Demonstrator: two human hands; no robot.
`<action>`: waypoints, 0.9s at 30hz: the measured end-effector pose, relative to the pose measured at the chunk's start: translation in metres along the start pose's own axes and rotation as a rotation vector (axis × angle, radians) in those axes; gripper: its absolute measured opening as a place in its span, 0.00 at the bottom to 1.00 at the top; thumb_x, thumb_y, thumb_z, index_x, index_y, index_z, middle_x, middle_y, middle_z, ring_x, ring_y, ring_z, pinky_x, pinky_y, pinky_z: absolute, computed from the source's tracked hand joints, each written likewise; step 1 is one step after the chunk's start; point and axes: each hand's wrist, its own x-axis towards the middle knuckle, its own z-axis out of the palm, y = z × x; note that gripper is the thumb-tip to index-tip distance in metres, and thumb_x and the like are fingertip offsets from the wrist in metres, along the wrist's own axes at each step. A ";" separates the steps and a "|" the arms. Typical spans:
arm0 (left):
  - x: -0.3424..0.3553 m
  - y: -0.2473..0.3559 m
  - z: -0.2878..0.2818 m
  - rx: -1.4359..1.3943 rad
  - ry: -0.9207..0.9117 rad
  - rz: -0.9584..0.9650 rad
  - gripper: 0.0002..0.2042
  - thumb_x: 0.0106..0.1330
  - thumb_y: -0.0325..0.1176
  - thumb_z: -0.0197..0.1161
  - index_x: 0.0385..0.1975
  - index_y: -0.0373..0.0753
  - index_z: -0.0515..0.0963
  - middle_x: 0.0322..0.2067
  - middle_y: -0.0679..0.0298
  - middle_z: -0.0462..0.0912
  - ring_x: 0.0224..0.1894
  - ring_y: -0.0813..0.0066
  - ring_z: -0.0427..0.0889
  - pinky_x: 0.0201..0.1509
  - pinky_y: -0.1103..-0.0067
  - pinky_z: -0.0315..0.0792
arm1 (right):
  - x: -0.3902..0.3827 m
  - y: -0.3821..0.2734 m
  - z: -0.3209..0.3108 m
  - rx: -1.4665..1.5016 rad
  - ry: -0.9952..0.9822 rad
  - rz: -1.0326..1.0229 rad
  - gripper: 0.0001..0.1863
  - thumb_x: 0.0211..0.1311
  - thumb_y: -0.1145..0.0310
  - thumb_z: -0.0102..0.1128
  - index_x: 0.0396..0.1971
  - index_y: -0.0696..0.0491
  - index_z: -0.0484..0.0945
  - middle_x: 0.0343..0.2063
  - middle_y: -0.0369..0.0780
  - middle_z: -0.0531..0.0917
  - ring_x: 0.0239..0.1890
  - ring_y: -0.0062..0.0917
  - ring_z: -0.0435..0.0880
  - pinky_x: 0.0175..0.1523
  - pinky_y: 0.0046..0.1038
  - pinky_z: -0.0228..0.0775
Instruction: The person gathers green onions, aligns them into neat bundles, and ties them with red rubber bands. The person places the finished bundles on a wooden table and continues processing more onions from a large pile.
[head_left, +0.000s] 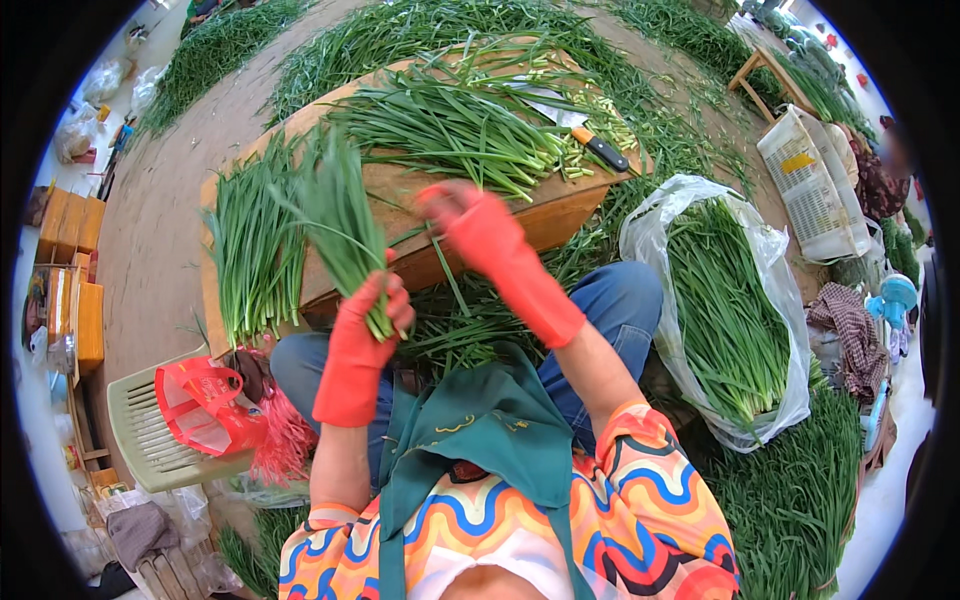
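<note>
My left hand (375, 312), in a red rubber glove, is closed round the lower stalks of a bunch of garlic chives (345, 225). Its leaves point away from me and are smeared by motion. My right hand (467, 222), gloved the same way, hovers at the near edge of the wooden table (395, 205); motion blurs its fingers. Beyond it lies a large pile of chives (450, 125) with the stalk ends toward the right. To the left, a neat row of chives (258, 240) hangs over the table's near edge.
A knife (600, 148) lies among cut stalk ends at the table's right. Right of my knees stands a clear plastic bag (645, 235) full of chives. A red bag (205, 400) rests on a plastic stool (150, 425) at left. Chive heaps (800, 480) cover the floor nearby.
</note>
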 end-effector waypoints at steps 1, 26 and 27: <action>0.003 0.009 -0.003 -0.003 0.023 0.089 0.16 0.62 0.33 0.51 0.50 0.40 0.64 0.25 0.69 0.66 0.20 0.81 0.62 0.22 0.83 0.59 | 0.017 0.014 -0.014 -0.240 0.158 -0.002 0.21 0.53 0.50 0.50 0.36 0.53 0.75 0.26 0.45 0.80 0.31 0.33 0.79 0.37 0.32 0.69; 0.042 -0.053 -0.023 0.005 0.364 -0.179 0.12 0.55 0.25 0.56 0.40 0.36 0.69 0.29 0.60 0.76 0.30 0.66 0.77 0.36 0.63 0.74 | -0.046 0.022 -0.022 -0.207 -0.357 0.274 0.12 0.52 0.62 0.52 0.28 0.56 0.74 0.17 0.41 0.79 0.17 0.23 0.78 0.24 0.26 0.71; 0.046 -0.058 -0.036 -0.005 0.428 -0.175 0.13 0.54 0.23 0.57 0.41 0.34 0.69 0.31 0.58 0.76 0.31 0.65 0.78 0.36 0.64 0.74 | -0.058 0.005 -0.012 -0.282 -0.461 0.280 0.13 0.52 0.61 0.52 0.28 0.57 0.74 0.17 0.41 0.79 0.17 0.22 0.78 0.25 0.25 0.71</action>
